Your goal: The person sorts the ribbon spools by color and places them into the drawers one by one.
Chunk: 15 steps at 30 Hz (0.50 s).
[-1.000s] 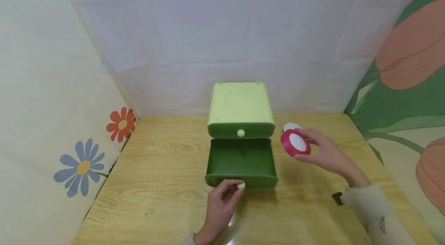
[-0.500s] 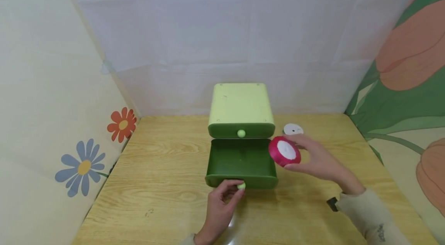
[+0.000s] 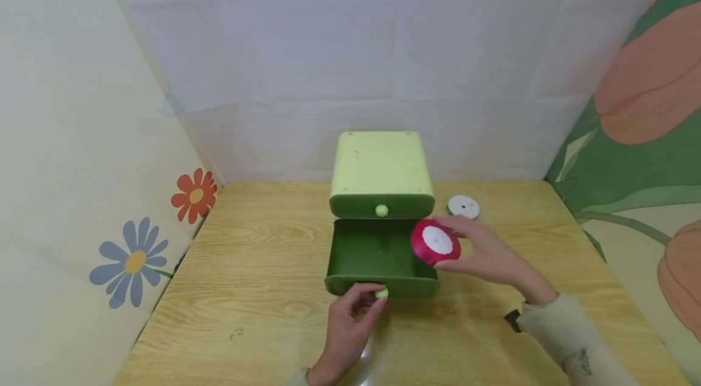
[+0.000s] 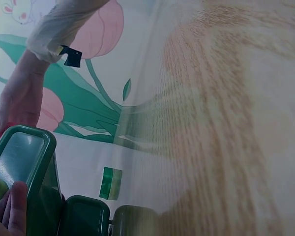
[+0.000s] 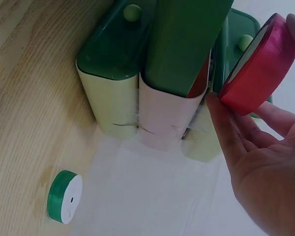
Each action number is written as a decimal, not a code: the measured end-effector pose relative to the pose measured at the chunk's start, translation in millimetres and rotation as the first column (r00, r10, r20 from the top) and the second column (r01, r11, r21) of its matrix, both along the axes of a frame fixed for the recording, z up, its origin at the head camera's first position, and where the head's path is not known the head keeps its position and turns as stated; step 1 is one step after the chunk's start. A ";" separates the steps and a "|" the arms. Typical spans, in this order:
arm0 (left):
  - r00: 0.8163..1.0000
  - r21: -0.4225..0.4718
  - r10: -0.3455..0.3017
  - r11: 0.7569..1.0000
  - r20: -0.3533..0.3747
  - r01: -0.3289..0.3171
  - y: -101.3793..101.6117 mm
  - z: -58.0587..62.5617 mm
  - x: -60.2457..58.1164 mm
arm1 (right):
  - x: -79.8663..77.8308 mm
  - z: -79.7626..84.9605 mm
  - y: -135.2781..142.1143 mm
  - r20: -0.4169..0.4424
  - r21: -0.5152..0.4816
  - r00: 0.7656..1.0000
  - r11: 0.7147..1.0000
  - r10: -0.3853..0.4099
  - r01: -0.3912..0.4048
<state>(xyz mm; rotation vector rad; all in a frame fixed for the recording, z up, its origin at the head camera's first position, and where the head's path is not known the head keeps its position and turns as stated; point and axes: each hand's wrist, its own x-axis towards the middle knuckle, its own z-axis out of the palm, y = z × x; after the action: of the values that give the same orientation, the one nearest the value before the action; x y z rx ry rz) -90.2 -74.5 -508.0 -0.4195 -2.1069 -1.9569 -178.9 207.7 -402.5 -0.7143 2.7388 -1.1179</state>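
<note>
The person's left hand (image 3: 346, 325) pinches the small, pale green knob (image 3: 381, 293) of the pulled-out drawer (image 3: 367, 252) between thumb and fingers. Seen from above, with the pulled-out drawer as the middle of the clock, this hand is at 7 o'clock.

The right hand (image 3: 486, 254) comes in from 3 o'clock and grips a pink ribbon roll (image 3: 436, 241), with the thumb on one edge and the fingers on the other. The roll is up in the air at 3 o'clock and covers part of the drawer's side wall in the head view. It is tilted, so its round white side shows. How high it is above the drawer, I can't tell.

A green ribbon roll (image 5: 65, 197) lies flat on the tabletop (image 3: 246, 264) at 2 o'clock, near the drawer box (image 3: 381, 161), with its white side up. The box has a pale green top and sits at 12 o'clock. The right wrist view shows a pink middle part (image 5: 164, 118) between two pale ones, and the pulled-out drawer comes from there. The upper drawer (image 3: 350, 206) is pushed in.

A white sheet (image 3: 301, 69) hangs behind at 12 o'clock. A blue flower picture (image 3: 131, 261) is at 9 o'clock, and a big tulip picture (image 3: 641, 91) is at 2 o'clock.
</note>
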 end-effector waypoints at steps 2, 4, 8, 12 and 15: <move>1.000 -0.002 0.002 1.000 -0.002 -0.002 0.1 -0.5 0.2 | -1.5 -1.4 -2.1 0.003 -0.004 1.000 1.000 0.012 -0.012; 1.000 -0.002 0.005 1.000 -0.007 -0.005 0.5 -1.0 0.2 | -2.5 -2.6 -4.1 0.004 -0.008 1.000 1.000 0.020 -0.020; 1.000 -0.003 0.011 1.000 -0.019 -0.011 0.9 -1.5 0.2 | -3.8 -4.5 -7.7 0.006 0.000 1.000 1.000 0.023 -0.023; 1.000 -0.006 0.011 1.000 -0.026 -0.011 1.0 -1.1 -0.2 | -3.9 -6.0 -11.4 0.007 0.020 1.000 1.000 0.017 -0.017; 0.999 -0.009 0.011 1.000 -0.032 -0.012 0.9 -0.9 -0.4 | -4.5 -8.1 -13.8 0.004 0.025 1.000 1.000 0.019 -0.019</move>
<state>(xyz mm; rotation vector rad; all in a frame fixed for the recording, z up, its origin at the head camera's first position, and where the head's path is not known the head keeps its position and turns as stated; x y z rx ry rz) -90.6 -73.6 -508.8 -0.4362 -2.0952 -1.9221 -183.4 193.8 -410.6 -0.7322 2.7315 -1.0783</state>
